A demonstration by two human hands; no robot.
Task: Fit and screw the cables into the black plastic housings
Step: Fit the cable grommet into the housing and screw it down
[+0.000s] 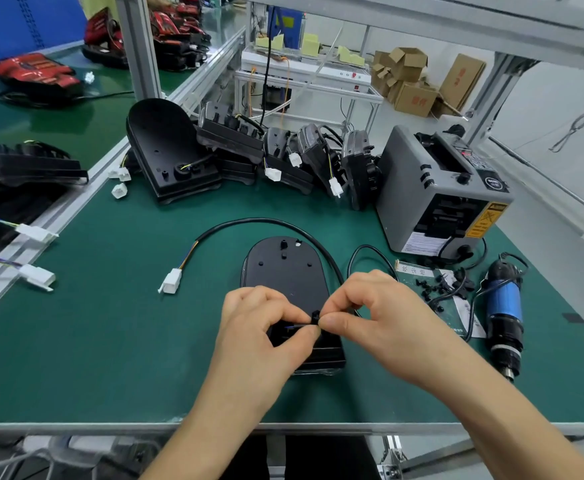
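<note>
A black plastic housing [285, 268] lies flat on the green mat in front of me. Its black cable [249, 221] arcs over the far side and ends in a white connector [171, 281] at the left. My left hand [262, 320] has curled fingers at the housing's near end, pinching the thin wires there. My right hand [377, 310] pinches a small black grommet [315, 315] on the cable, right against my left fingertips. The housing's near end is partly hidden under both hands.
Several black housings with cables [276, 157] are piled at the back of the mat. A grey tape dispenser [439, 192] stands at the right, a blue electric screwdriver [503, 313] lies near it, and small black parts [439, 287] sit on a paper sheet.
</note>
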